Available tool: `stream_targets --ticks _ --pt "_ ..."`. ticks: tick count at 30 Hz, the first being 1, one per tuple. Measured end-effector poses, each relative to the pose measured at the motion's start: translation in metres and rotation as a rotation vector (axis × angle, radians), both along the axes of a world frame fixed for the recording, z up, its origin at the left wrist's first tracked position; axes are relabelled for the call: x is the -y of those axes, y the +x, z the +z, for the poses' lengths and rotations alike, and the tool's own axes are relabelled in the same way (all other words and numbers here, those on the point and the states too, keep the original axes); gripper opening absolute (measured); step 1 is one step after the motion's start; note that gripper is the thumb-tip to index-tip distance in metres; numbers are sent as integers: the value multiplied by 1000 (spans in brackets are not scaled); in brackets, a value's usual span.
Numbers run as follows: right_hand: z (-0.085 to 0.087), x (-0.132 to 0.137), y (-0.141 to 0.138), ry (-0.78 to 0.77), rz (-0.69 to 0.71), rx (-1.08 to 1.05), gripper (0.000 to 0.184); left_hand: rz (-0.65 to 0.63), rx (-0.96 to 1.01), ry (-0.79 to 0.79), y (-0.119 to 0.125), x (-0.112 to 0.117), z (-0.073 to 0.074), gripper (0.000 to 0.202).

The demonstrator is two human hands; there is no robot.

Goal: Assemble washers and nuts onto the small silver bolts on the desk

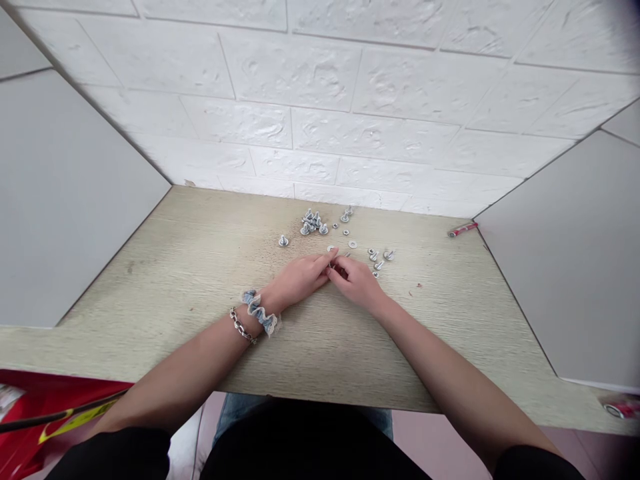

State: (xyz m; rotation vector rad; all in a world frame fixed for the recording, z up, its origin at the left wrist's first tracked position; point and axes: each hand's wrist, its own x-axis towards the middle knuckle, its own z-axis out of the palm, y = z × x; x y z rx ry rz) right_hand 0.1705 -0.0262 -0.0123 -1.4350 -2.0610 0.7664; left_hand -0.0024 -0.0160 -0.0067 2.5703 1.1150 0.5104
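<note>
We pinch a small screw (pixel 334 265) between left hand (pixel 300 279) and right hand (pixel 357 280), fingertips meeting to steady it; loose screws (pixel 313 223) lie just beyond.

Both my bare forearms reach forward and converge toward the middle. My left hand (pixel 299 278) lies palm down, fingers stretched toward the right and drawn together at the tips. My right hand (pixel 357 279) meets it, its fingers curled inward, the tips of both hands touching. Whether anything is pinched between them, I cannot tell.
</note>
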Motion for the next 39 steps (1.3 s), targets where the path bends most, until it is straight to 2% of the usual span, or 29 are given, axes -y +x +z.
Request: stream_targets --ticks 6,16,26,34,39 --pt "0 0 0 -21 -2 -17 18 113 -41 -83 3 2 7 50" --pt "1 1 0 4 4 -23 15 181 -42 -102 2 1 7 44" --pt "2 2 -1 6 18 36 16 154 -100 -110 2 1 13 22" --pt "2 3 -2 29 65 124 16 110 -276 -121 4 3 18 23" --pt "-1 2 -2 54 67 127 17 99 -279 -123 5 4 20 25"
